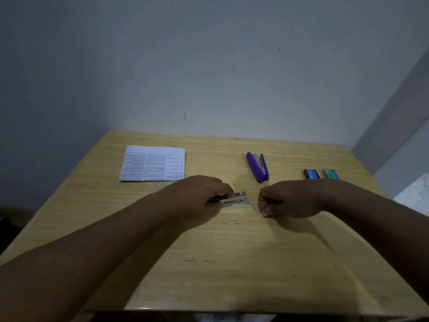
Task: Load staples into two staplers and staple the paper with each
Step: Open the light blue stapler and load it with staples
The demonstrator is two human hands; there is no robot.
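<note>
Wooden worktop (232, 252) against a pale wall (209, 66), viewed from above and behind both forearms.

Left hand (199, 194) closed around the rear of a black and metal stapler (234, 199) lying near mid-worktop; stapler swung open, two bright metal arms projecting rightward beyond the fingers, upper arm angled slightly away from the lower; dark body mostly hidden beneath the hand.

Right hand (285, 201) just beside the stapler's open end, not touching it; fingers curled inward, thumb and fingertips pinched together low against the worktop; a small pale object at the fingertips, too small and blurred to identify with certainty.

Purple stapler (257, 167) farther back, right of centre, lying on the worktop with its top hinged open in a narrow V, metal channel visible between the two purple halves; well apart from both hands.

Folded printed paper (153, 163) at rear left, flat, text and table lines facing up; clear of the left hand.

Two small boxes at rear right, side by side, just behind the right wrist: blue box (311, 174) on the left, green box (331, 174) on the right; contents not discernible.
</note>
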